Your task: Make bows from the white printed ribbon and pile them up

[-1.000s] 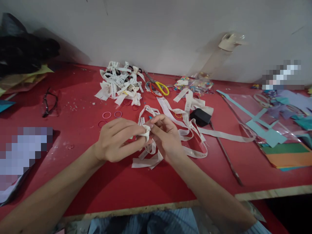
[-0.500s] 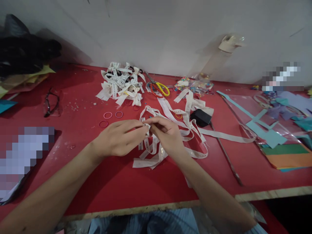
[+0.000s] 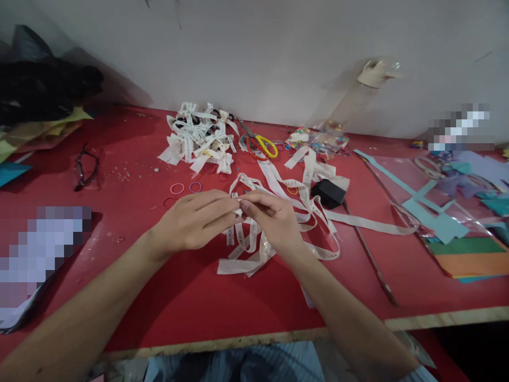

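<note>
My left hand (image 3: pixel 199 220) and my right hand (image 3: pixel 274 215) meet over the red table, fingertips pinched together. Between them is a small gathered piece of white ribbon (image 3: pixel 238 211), mostly covered by the fingers. Both hands are closed on it. Beneath and behind them lies a loose tangle of white printed ribbon (image 3: pixel 260 254), with one long tail stretching to the right. Small elastic bands, a pink one (image 3: pixel 177 189) and a purple one (image 3: pixel 195 187), rest just beyond my left hand. Farther back is a heap of white ribbon bows (image 3: pixel 199 135).
Scissors (image 3: pixel 260 147) with red and yellow handles lie by the bows. A black block (image 3: pixel 328 192) and a thin rod (image 3: pixel 369 254) are to the right, near coloured paper (image 3: pixel 469 260). Eyeglasses (image 3: pixel 85 167) sit at left, below a black bag (image 3: pixel 40 90).
The fingers have shifted slightly around the ribbon piece, and less of it shows now. My right thumb has moved over it. Everything else on the table stays put.
</note>
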`<move>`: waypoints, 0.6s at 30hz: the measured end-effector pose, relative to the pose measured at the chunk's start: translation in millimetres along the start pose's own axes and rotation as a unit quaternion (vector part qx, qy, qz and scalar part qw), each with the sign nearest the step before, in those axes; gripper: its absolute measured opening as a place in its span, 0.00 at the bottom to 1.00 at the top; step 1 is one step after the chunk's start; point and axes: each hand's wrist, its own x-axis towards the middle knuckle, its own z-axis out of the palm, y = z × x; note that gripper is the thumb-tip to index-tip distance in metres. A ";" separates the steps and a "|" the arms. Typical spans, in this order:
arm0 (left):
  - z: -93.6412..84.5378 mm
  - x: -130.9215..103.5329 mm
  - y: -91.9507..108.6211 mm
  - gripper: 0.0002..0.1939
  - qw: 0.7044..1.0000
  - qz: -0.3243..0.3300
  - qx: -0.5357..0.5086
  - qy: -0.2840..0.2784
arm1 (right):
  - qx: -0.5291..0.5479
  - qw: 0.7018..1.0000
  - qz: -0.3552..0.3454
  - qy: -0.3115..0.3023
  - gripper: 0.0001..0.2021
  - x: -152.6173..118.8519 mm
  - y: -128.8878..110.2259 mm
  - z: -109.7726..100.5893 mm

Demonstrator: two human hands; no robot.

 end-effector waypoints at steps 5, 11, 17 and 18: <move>4.9 1.6 7.1 0.06 0.976 -0.154 -0.144 0.059 | -0.016 0.998 -0.056 0.027 0.06 -3.8 -1.6 2.4; 4.0 6.7 9.5 0.05 0.973 -0.141 -0.166 0.081 | -0.029 0.995 -0.089 0.043 0.05 -5.9 -3.6 2.6; 3.2 3.6 5.1 0.06 0.985 -0.129 -0.109 0.038 | -0.030 0.996 -0.071 0.055 0.04 -7.4 -5.6 4.4; 3.5 3.5 4.3 0.06 0.986 -0.116 -0.112 0.041 | -0.030 0.996 -0.063 0.057 0.04 -7.6 -6.0 4.7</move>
